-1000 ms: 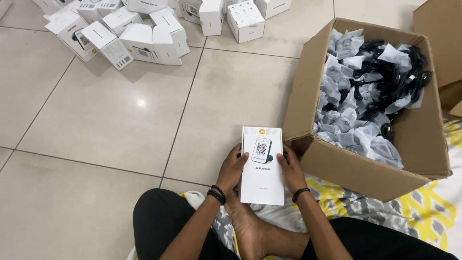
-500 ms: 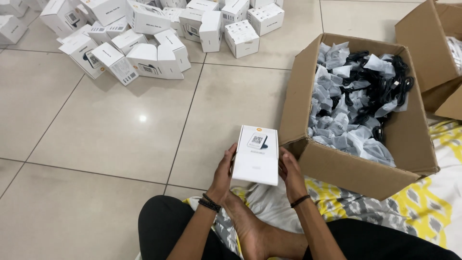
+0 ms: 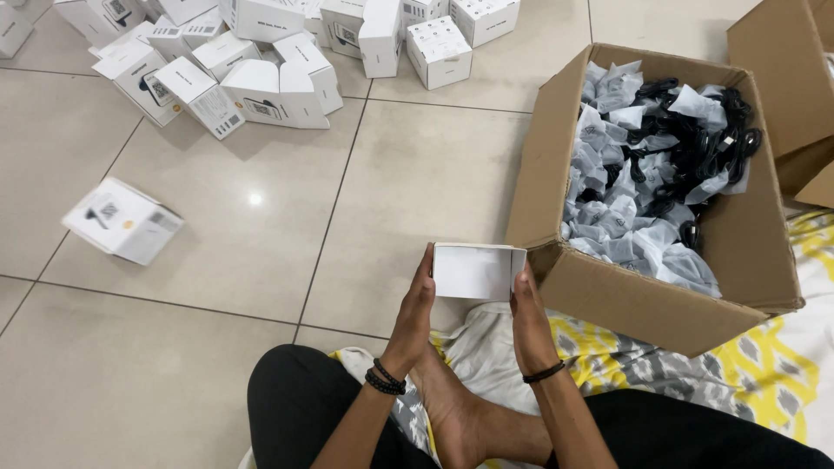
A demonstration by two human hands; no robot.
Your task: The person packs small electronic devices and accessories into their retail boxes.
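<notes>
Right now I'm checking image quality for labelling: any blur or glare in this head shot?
Head view: the lone white box at left is smeared by motion blur; a small glare spot shines on the floor tile; the hands and the box they hold look sharp, evenly lit.

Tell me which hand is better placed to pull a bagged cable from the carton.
Right, probably. The right hand grips the white box on the side next to the carton; the left hand is on the far side.

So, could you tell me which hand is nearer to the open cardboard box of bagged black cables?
The right hand is nearer, almost against the cardboard box. The left hand is farther, across the small white box both hands hold.
</notes>
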